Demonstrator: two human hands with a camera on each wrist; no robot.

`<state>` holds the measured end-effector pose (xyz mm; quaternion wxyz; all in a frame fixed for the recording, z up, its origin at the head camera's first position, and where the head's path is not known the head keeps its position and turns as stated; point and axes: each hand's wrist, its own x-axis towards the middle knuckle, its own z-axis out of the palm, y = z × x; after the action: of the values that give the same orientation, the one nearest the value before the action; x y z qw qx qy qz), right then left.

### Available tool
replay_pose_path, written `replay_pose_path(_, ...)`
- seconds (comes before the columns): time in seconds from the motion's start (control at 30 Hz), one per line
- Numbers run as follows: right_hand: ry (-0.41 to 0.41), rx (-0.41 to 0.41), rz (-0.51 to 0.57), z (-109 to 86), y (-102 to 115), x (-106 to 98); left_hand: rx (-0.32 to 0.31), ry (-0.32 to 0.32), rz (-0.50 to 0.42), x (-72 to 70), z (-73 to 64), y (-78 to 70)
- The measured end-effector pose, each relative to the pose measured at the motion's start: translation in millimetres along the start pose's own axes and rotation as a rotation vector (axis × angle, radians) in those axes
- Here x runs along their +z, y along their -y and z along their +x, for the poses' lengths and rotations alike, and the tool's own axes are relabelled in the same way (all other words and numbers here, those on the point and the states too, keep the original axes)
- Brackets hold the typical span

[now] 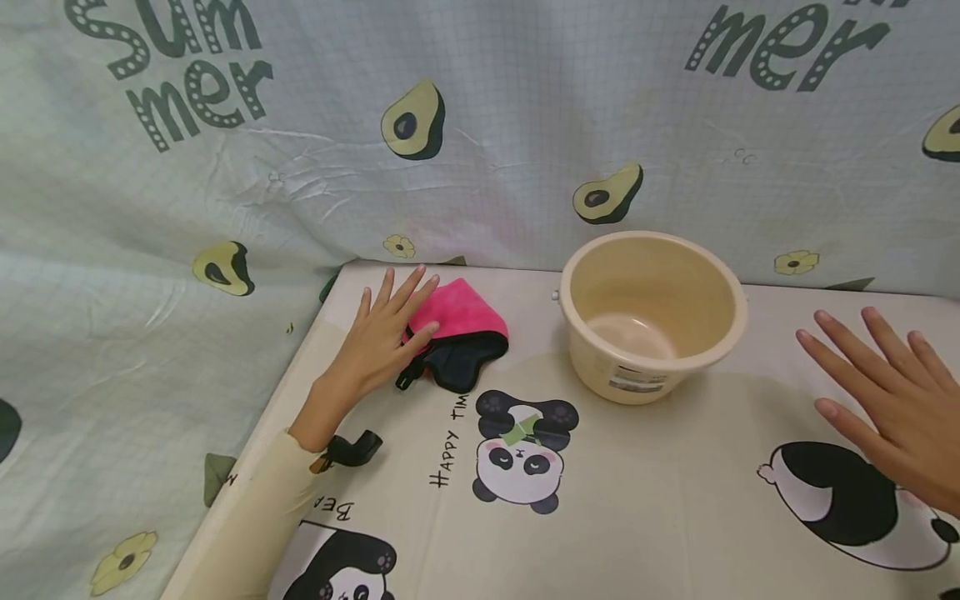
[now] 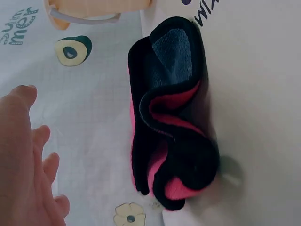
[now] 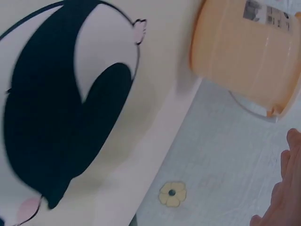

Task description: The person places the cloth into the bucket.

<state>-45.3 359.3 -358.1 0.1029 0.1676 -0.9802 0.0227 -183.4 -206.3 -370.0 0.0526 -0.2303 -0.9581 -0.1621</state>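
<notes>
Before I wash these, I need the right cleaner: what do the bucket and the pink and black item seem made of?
Bucket: probably rigid plastic, smooth with a slight sheen, judging by its even cream colour and the highlight inside. Pink and black item: likely soft fabric, perhaps fleece, matte and fuzzy-looking, bending in loose folds; the exact fibre can't be told.

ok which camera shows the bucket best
The head view: the bucket stands fully in frame, unblocked, its inside visible. The right wrist view shows its outer side and handle, but the frame cuts it off; the left wrist view catches only a part with the handle, at the top edge.
</notes>
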Motion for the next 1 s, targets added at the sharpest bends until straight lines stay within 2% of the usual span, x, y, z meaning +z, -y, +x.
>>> replay_pose_path(0.3, -0.072, -0.086, 0.343, 40.9, 9.3, 0.4, -0.05, 0.04, -0.147, 17.6, 25.1, -3.6)
replay_pose_path(0.47, -0.051, -0.093, 0.499, 60.9, 12.2, -2.4, -0.082, 0.073, -0.184, 29.8, 34.2, 0.0)
replay_pose_path(0.67, -0.001, -0.062, 0.591, 80.2, 13.8, -3.0, -0.096, 0.11, -0.217, 35.2, 40.0, 0.1)
replay_pose_path(0.8, 0.038, -0.04, 0.647, 90.6, 13.3, -4.0, -0.053, 0.119, -0.219, 38.0, 45.0, -0.6)
replay_pose_path(0.9, 0.072, -0.017, 0.68, 96.2, 12.9, -4.4, -0.032, 0.136, -0.184, 41.9, 49.2, -1.6)
replay_pose_path(1.0, 0.103, -0.008, 0.698, 101.9, 12.3, -2.9, -0.042, 0.167, -0.13, 45.0, 51.5, -3.7)
